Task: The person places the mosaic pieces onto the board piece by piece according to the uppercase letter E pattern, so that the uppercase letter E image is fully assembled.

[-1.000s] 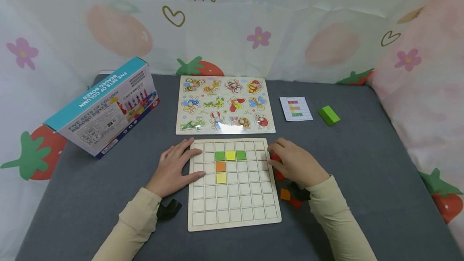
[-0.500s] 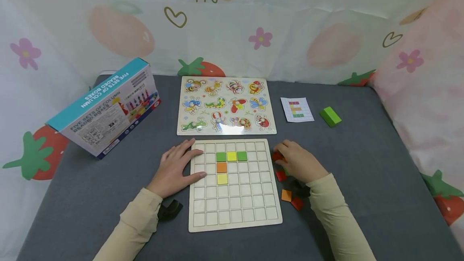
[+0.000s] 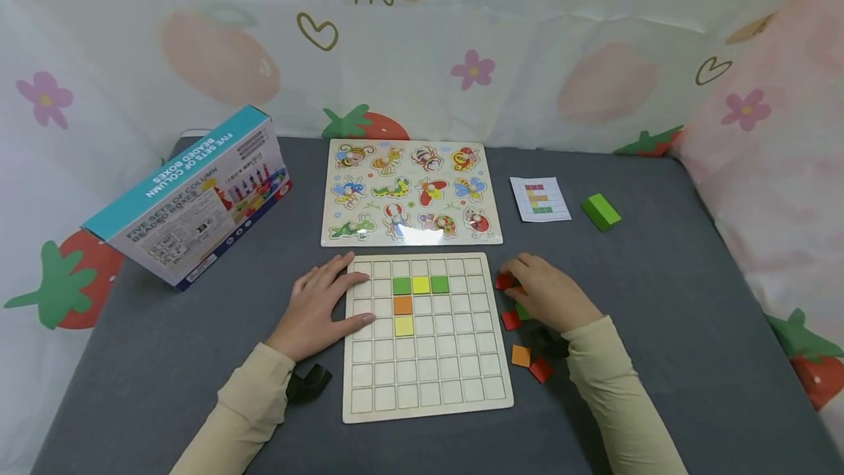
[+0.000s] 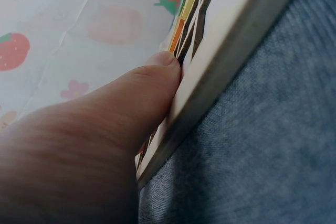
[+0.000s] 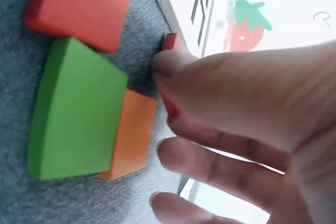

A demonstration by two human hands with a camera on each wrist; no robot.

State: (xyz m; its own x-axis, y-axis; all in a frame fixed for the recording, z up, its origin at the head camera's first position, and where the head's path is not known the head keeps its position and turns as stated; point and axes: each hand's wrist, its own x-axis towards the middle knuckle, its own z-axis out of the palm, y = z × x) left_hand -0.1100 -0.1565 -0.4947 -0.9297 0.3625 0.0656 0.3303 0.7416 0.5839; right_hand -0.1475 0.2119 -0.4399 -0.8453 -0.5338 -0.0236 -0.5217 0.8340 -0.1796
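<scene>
We have the left hand (image 3: pixel 319 314) at the grid board (image 3: pixel 428 391)'s left edge, fingers relaxed, thumb on it. Five tiles sit in cells: first green tile (image 3: pixel 401 285), yellow tile (image 3: pixel 420 284), second green tile (image 3: pixel 439 284) across; orange tile (image 3: pixel 403 305), then lower yellow tile (image 3: pixel 404 326) below the first. Most cells bare; we judge it partway. Off the right edge, the right hand (image 3: pixel 550 295) pinches a red tile (image 3: pixel 504 281); can't tell if it's lifted. Loose red tile (image 3: pixel 511 320), near orange tile (image 3: pixel 521 355) and corner red tile (image 3: pixel 541 370) look left to place.

Left wrist view adds the board's side under the thumb. Right wrist view adds an extra orange tile (image 5: pixel 135 137) touching the loose green tile (image 5: pixel 79 119); in the head view, the hand seems to cover it.
</scene>
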